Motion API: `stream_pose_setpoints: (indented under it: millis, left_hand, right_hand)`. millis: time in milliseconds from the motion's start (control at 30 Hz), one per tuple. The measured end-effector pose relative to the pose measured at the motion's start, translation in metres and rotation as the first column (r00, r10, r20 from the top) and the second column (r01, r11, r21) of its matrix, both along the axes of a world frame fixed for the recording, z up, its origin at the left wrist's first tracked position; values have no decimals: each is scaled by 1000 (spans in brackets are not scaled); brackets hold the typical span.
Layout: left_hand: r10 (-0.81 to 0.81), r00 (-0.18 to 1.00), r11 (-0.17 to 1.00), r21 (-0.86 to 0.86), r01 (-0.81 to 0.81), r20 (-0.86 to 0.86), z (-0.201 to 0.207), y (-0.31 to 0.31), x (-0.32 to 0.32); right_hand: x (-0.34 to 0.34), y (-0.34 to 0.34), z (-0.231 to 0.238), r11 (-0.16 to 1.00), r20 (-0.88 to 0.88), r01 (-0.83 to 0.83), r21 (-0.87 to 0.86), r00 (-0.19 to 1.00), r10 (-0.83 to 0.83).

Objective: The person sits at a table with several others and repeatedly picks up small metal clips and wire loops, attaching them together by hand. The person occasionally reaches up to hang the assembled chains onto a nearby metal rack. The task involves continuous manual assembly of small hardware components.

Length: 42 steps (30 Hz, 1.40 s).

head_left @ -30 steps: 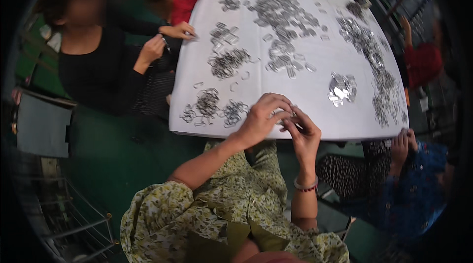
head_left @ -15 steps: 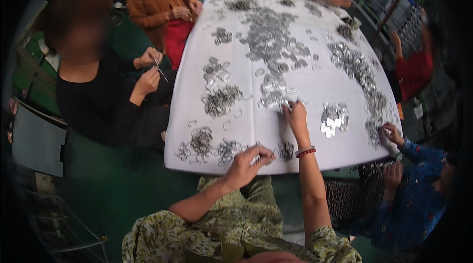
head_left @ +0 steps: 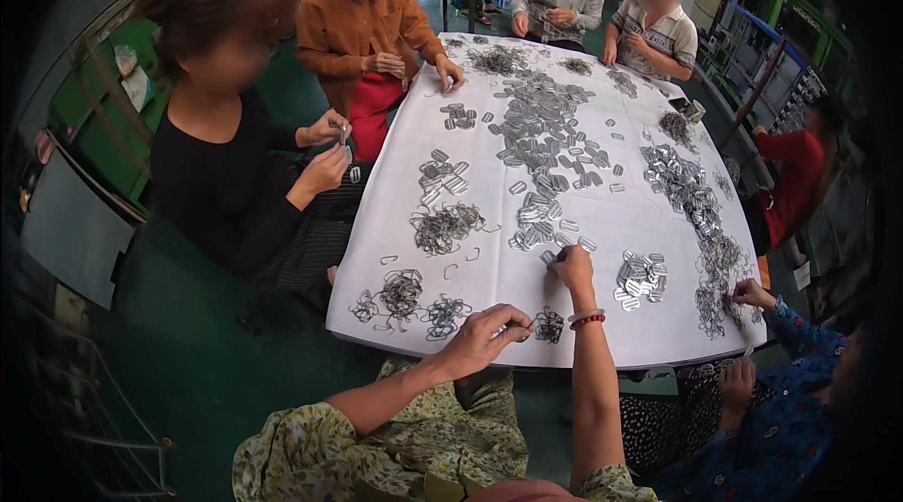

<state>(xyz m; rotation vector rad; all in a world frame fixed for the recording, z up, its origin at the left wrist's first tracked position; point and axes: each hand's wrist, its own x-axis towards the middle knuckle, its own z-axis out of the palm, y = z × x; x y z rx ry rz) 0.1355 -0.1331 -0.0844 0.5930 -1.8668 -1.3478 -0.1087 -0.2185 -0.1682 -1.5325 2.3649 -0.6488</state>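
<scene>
My left hand point(head_left: 483, 342) is closed in a pinch over the table's near edge; what lies between its fingertips is too small to make out. Farther out, my right hand point(head_left: 575, 274), with red beads and a pale bangle at the wrist, pinches a slotted metal buckle point(head_left: 548, 258). Just beyond it is a heap of similar silver buckles point(head_left: 534, 224). Between my two hands sits a small dark pile of bent wire hooks point(head_left: 548, 325). More wire hooks point(head_left: 444, 316) lie left of my left hand.
The white-covered table point(head_left: 470, 267) holds a long spread of buckles point(head_left: 536, 126), a separate buckle pile point(head_left: 641, 280) at right and wire hooks point(head_left: 448, 227) at left. Several people sit around it. A co-worker's hand point(head_left: 752, 295) touches hooks at the right edge.
The view has tilted up, so the table sits lower in the picture. My right hand has drawn slightly back from the buckle heap. The orange-sleeved person now reaches onto the table.
</scene>
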Motion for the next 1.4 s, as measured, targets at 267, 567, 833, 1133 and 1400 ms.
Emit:
stream_pose_setpoints:
  millis: [267,567,833,1133,1400]
  left_hand:
    - [16,998,980,-198,-5,57,4,-2,10]
    - [-66,982,964,-244,110,179,2,21,-10]
    - [68,984,935,-354,-6,164,-10,26,-8]
    - [131,979,904,-423,-54,154,-14,24,-4]
    - [146,987,947,-297,-121,65,-25,15,6]
  right_hand:
    - [61,113,49,936,728,49,-349,643,238]
    - [101,195,77,782,803,410,-469,566,185]
    - [102,187,63,763,873,475,-438,429,234]
    - [117,187,69,700,850,568,-433,516,106]
    - [117,190,71,677,880,591,-439,435,190]
